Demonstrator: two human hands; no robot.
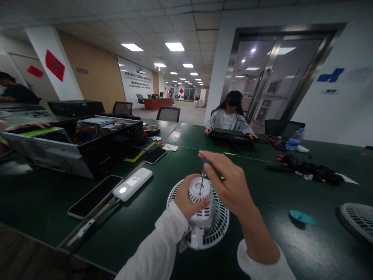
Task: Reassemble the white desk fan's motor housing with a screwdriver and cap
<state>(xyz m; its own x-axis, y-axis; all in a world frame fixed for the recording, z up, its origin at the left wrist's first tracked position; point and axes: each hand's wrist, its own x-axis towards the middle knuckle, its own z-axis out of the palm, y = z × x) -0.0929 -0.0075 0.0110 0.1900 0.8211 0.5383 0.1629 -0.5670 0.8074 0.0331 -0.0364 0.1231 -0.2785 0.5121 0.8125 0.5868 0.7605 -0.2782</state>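
Observation:
A white electric fan lies face down on the green table, its motor housing (201, 212) pointing up above the round rear part of its grille (220, 229). My left hand (188, 196) wraps around the housing, thumb and fingers on either side. Between the fingertips and thumb of my right hand (229, 181) is a screwdriver (203, 171) with a purplish clear handle. It stands nearly upright, its tip at a hole in the top of the housing. Whether a screw sits under the tip is too small to tell.
Left of the fan lie a white power bank (136, 181), a phone (94, 196) and another phone (155, 156). An opened computer case (113, 151) stands beyond them. To the right are a teal cap (301, 216), a white grille (359, 219) and a water bottle (295, 139). A person (230, 116) sits opposite.

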